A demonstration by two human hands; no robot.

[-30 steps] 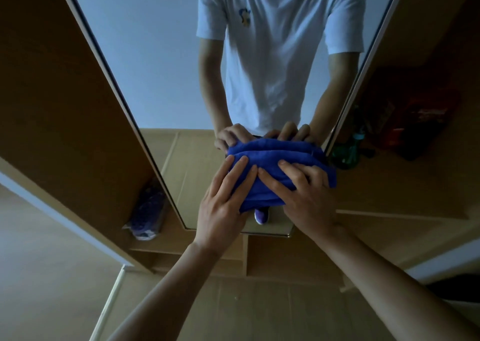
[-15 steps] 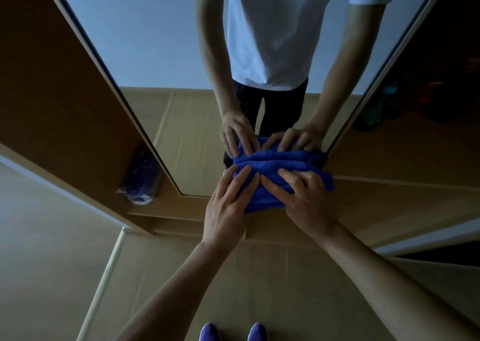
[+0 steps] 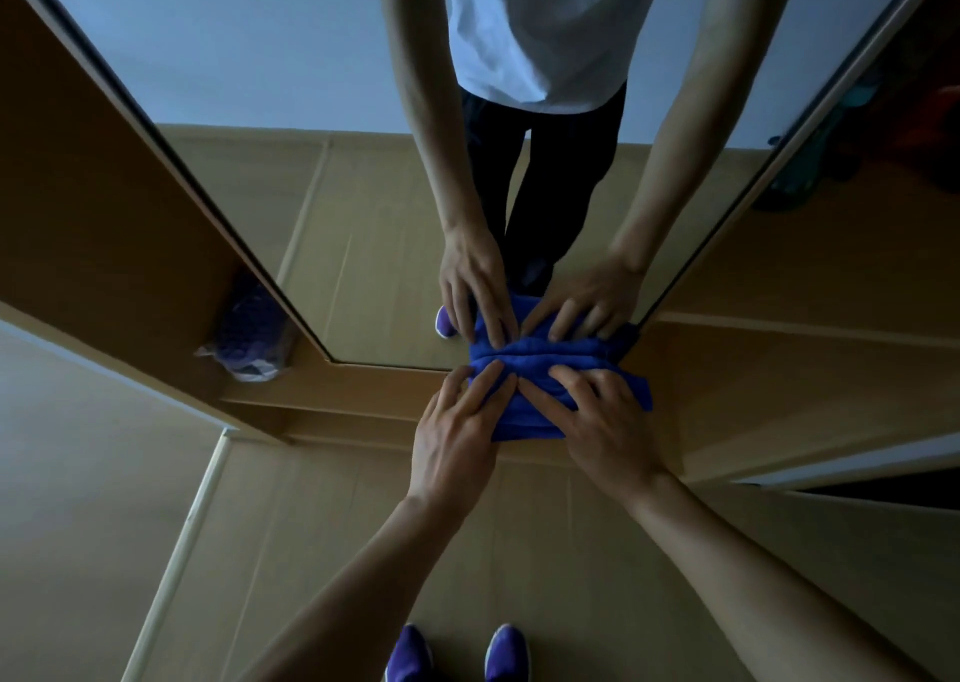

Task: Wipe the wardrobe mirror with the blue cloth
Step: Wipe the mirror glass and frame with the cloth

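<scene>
Both hands flat on the blue cloth [image 3: 527, 416], fingers straight and spread, pressing, not curled round it. Left hand [image 3: 457, 421] covers the cloth's left part, right hand [image 3: 597, 421] its right part. The hands sit side by side, index fingertips almost meeting over the middle of the cloth.

The cloth is folded into a thick wad with horizontal creases. It lies at the bottom right corner of the wardrobe mirror [image 3: 363, 213]: its upper part is on the glass, its lower part hangs over the wooden strip [image 3: 389, 385] under the mirror. The cloth's right end reaches the mirror's right edge.

The mirror shows the reflection of both hands and the cloth, plus bare forearms, a white T-shirt, dark trousers and one purple shoe.

Brown wardrobe panel [image 3: 104, 187] left of the mirror. At its foot, on a low ledge, a crumpled bag [image 3: 249, 338] with something purple inside, contents unclear. Dark open compartment to the right, items there too dim to tell.

Light wood floor [image 3: 363, 551] below. The toes of two purple shoes [image 3: 410, 655] show at the bottom edge, well apart from the wardrobe
</scene>
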